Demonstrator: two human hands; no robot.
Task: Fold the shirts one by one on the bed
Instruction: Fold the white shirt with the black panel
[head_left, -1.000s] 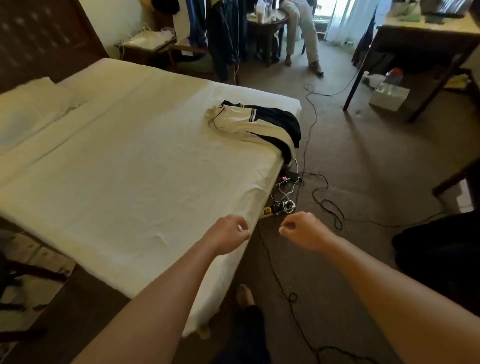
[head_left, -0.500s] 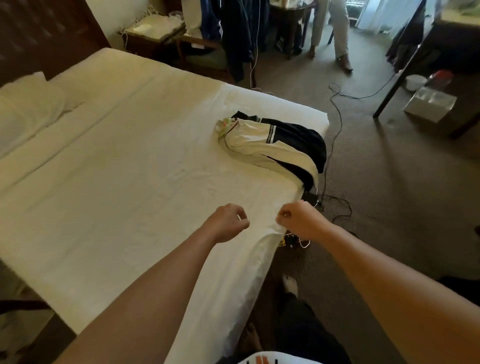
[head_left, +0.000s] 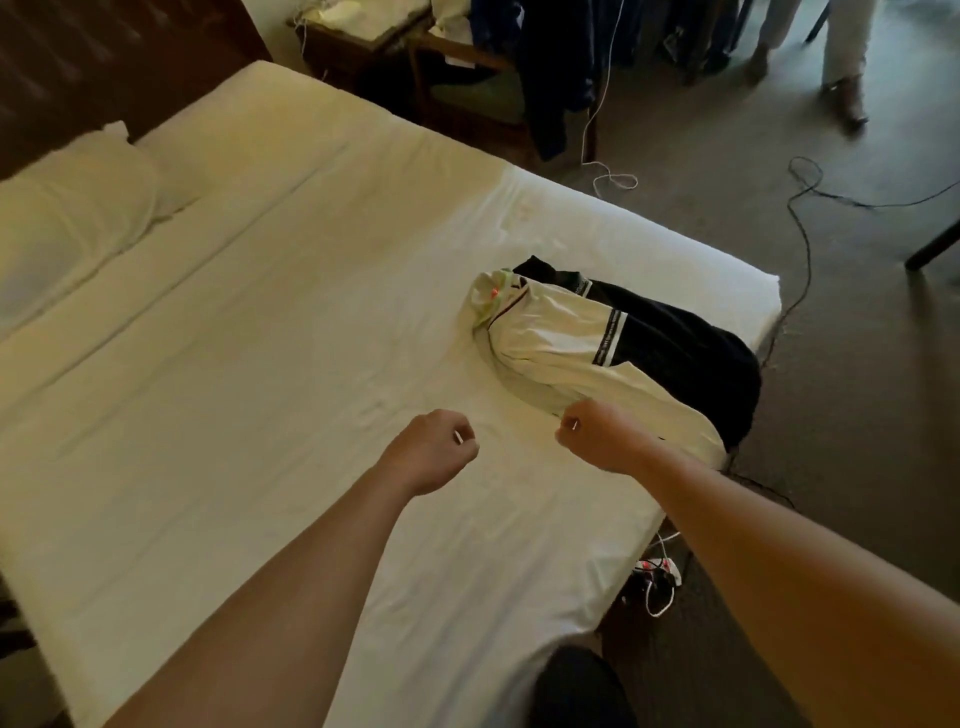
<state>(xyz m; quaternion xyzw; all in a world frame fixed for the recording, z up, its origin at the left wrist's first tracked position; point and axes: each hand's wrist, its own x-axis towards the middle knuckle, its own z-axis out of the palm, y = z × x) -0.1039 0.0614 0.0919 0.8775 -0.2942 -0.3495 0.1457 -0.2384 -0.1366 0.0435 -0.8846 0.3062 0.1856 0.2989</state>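
Note:
A cream shirt (head_left: 561, 348) lies crumpled on top of a black shirt (head_left: 691, 353) near the right corner of the white bed (head_left: 234, 364). Part of the cream one hangs toward the bed's edge. My left hand (head_left: 434, 449) hovers over the sheet with its fingers curled and holds nothing. My right hand (head_left: 597, 436) is also curled into a fist and empty, just in front of the cream shirt's near edge, close to it or touching; I cannot tell which.
A pillow (head_left: 62, 218) lies at the left by the dark headboard. Cables (head_left: 800, 208) and a power strip (head_left: 660, 569) lie on the carpet right of the bed. Clothes hang on a chair (head_left: 550, 78) beyond the bed. A person's legs (head_left: 841, 62) stand at the far right.
I have moved closer to the bed, and both fists have advanced over the sheet toward the shirts. The right fist now sits at the cream shirt's near edge.

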